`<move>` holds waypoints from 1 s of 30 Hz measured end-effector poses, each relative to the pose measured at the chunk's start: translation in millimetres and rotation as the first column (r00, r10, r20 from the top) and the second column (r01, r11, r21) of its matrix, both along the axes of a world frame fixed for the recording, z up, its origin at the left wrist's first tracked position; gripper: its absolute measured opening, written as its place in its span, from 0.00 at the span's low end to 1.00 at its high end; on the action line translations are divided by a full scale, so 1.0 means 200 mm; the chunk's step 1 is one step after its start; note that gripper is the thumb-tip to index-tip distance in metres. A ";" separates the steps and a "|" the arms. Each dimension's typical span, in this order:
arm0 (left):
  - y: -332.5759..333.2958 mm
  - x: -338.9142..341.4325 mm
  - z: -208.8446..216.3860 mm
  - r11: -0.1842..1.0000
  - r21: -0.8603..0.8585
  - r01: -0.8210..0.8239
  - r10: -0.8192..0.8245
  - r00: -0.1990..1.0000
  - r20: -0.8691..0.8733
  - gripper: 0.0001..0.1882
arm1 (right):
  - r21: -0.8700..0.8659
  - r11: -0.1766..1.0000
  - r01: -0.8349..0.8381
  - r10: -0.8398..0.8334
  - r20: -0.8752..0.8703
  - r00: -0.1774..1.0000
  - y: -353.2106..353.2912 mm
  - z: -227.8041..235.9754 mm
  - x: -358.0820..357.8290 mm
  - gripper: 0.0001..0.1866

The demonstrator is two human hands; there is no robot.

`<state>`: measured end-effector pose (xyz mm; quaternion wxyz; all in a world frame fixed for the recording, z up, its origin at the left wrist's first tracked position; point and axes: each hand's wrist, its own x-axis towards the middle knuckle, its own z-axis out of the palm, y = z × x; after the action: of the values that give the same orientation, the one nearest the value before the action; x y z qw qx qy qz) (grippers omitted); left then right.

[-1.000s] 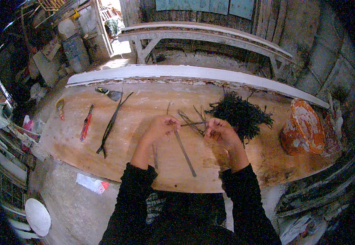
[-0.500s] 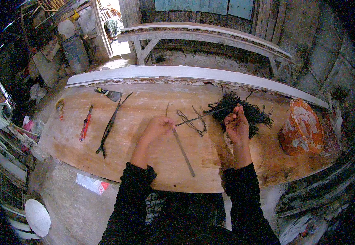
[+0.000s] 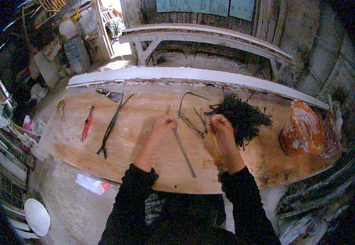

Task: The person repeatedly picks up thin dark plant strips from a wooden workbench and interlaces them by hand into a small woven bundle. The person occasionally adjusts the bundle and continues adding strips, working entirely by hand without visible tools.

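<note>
My left hand (image 3: pixel 164 124) is closed in a pinch above the middle of the wooden tabletop. From its fingertips a thin dark strip (image 3: pixel 180 105) rises and bends over to a free end on the right. A straight flat grey strip (image 3: pixel 184 154) runs from beneath these fingers toward the near edge; whether the hand grips it too is unclear. My right hand (image 3: pixel 223 130) has its fingers curled together, and their contents are hidden. Looped thin strands (image 3: pixel 195 127) lie between the hands. Beside my right hand sits a tangled heap of black strips (image 3: pixel 249 116).
Left on the table are dark long strips (image 3: pixel 113 126), red-handled pliers (image 3: pixel 86 124), a scraper (image 3: pixel 110 95) and a brush (image 3: pixel 60 108). An orange, white-smeared bucket (image 3: pixel 306 128) stands at the right. A long white moulding (image 3: pixel 177 74) borders the far edge; a bench (image 3: pixel 210 34) stands beyond.
My right hand has moved left and nearer, away from the black heap. The thin dark strip, stretched toward that hand before, now arches up from my left hand with its far end free.
</note>
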<state>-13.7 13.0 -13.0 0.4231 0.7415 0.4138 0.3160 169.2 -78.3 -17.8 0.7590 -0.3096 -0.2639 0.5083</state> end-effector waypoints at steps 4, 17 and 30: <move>0.00 0.05 -0.06 0.972 -0.221 0.086 -0.055 0.988 0.144 0.11 | -0.264 0.959 -0.103 0.175 0.264 0.948 -0.03 -0.04 -0.08 0.02; -0.10 0.13 -0.12 0.944 -0.208 0.257 -0.185 0.932 0.310 0.07 | -0.257 0.959 -0.119 0.172 0.194 0.966 0.00 -0.07 -0.12 0.03; -0.11 0.15 -0.14 0.926 -0.216 0.309 -0.210 0.899 0.384 0.06 | -0.198 0.979 -0.053 0.114 0.314 0.943 -0.01 -0.04 -0.12 0.03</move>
<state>15.4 -8.5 -40.5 0.6269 0.6561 0.2665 0.3248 144.8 -80.4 -26.2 0.6507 -0.4471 -0.3490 0.5048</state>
